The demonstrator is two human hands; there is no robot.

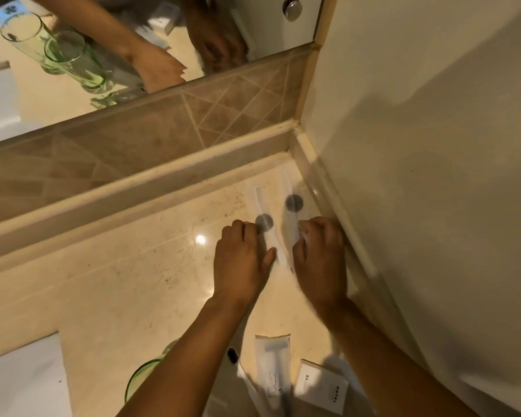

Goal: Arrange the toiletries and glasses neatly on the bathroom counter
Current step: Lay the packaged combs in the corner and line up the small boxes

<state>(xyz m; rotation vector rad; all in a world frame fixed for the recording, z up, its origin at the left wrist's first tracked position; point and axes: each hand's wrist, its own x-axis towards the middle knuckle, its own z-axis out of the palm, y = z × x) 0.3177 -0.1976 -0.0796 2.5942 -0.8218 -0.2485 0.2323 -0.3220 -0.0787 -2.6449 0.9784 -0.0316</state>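
Head camera looks down on the marble bench (109, 296), and nearest to me I see a green glass (139, 383) by my left forearm, then a razor packet (272, 368) and a small white box (321, 389) printed with the word HOTEL, lying side by side. Farther on, my left hand (241, 263) rests with bent fingers on the near end of one long white packet (263, 218), and my right hand (319, 254) pinches the near end of a second packet (292, 212) just beside it. Both packets carry a round grey sticker and lie in the corner by the wall (418, 145). Beyond them the mirror (73, 25) reflects green glasses and my hands.
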